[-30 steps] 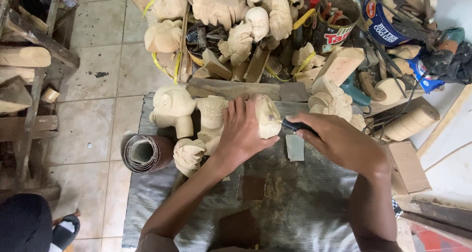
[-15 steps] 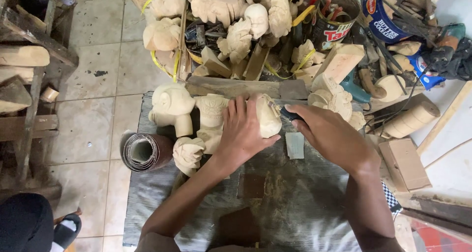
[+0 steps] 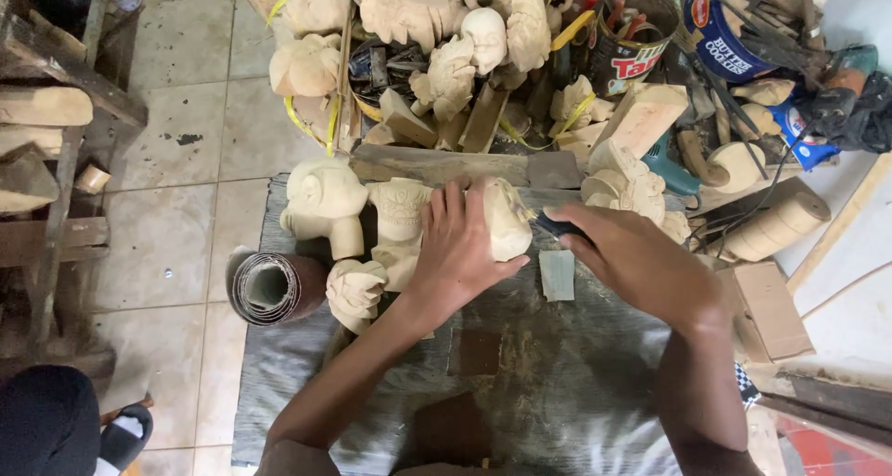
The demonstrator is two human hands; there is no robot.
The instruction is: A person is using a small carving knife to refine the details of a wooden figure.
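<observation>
Wooden carving (image 3: 506,218) gripped by left hand (image 3: 462,249); right hand (image 3: 641,264) holds chisel (image 3: 556,225).

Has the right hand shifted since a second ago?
Yes, slightly. The right hand with its dark-handled tool has edged left toward the pale wood carving, judged against the plank behind it; the left hand holds the carving.

tool (image 3: 557,225) tip hidden, carving (image 3: 506,218) partly covered
</observation>
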